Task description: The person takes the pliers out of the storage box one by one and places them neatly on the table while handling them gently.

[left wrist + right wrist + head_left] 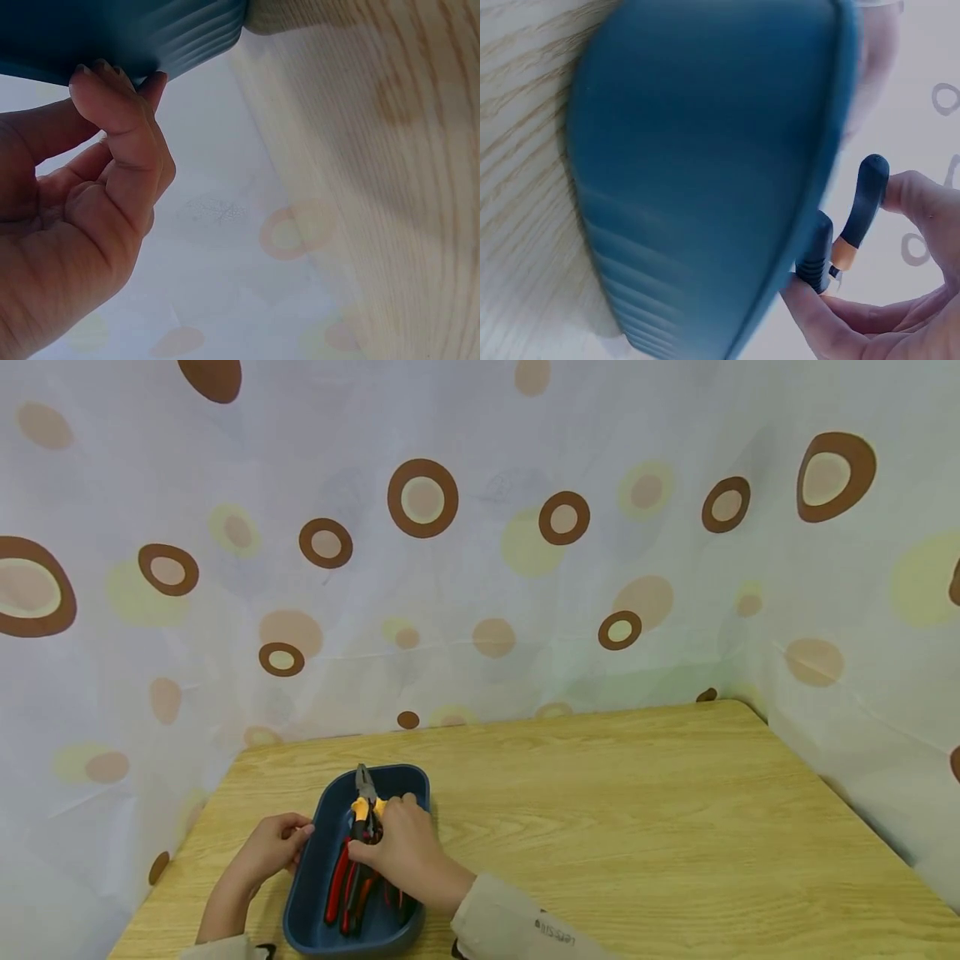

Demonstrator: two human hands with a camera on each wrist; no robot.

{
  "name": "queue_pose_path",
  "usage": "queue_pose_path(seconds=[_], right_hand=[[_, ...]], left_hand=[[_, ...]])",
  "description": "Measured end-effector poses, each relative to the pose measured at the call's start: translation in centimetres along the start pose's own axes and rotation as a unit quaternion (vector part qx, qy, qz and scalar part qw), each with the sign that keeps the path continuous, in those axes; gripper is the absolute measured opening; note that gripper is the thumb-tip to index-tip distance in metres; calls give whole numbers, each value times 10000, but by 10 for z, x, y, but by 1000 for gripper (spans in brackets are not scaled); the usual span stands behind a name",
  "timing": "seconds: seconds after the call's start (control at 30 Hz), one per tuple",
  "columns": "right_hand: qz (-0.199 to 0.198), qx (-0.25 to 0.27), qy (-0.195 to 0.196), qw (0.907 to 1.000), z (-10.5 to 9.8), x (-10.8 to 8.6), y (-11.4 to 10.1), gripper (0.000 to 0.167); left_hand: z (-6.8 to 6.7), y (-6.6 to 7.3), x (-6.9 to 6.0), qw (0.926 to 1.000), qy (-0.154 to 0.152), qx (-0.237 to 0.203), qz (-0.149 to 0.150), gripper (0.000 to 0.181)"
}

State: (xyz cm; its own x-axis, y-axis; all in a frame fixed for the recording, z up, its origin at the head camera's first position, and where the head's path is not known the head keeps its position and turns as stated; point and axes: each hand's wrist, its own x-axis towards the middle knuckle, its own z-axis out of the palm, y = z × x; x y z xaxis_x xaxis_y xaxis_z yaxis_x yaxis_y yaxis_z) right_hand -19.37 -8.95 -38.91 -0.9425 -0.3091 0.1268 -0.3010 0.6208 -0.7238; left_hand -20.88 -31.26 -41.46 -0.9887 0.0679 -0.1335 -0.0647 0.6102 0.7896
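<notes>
A dark blue plastic bin [300, 914] stands on the wooden table. My left hand [272, 847] is at its left side, with bent fingertips touching the outer wall just under the rim; in the left wrist view the left hand [97, 180] meets the bin's edge. Over the bin, my right hand [412, 852] holds pliers [365, 785] with black and yellow handles, jaws pointing away. Seen from the right wrist, thumb and fingers of the right hand [877, 315] grip the black-and-yellow handles [861, 214]. Red-handled tools [337, 885] lie in the bin, partly hidden by the hand.
The light wood table [637, 810] stretches to the right of the bin. A white curtain [465, 585] with brown and yellow spots hangs behind the table and along its sides.
</notes>
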Motion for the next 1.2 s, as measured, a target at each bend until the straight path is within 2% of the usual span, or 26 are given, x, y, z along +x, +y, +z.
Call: queue_pose_path(seconds=[0.27, 0.47, 0.7, 0.8, 1.2], right_hand=[[40, 348, 227, 9991, -26, -14, 2, 60], [18, 596, 444, 9972, -43, -20, 7, 52], [62, 386, 565, 9976, -54, -21, 15, 59], [79, 397, 571, 9975, -58, -20, 19, 57], [252, 348, 508, 9978, -68, -16, 44, 40]], left_hand=[[0, 1, 0, 10000, -20, 28, 9, 28], [0, -1, 0, 9999, -67, 34, 77, 29], [0, 1, -1, 10000, -53, -11, 59, 29], [-1, 0, 0, 9999, -60, -5, 116, 29], [0, 3, -1, 10000, 28, 36, 17, 27]])
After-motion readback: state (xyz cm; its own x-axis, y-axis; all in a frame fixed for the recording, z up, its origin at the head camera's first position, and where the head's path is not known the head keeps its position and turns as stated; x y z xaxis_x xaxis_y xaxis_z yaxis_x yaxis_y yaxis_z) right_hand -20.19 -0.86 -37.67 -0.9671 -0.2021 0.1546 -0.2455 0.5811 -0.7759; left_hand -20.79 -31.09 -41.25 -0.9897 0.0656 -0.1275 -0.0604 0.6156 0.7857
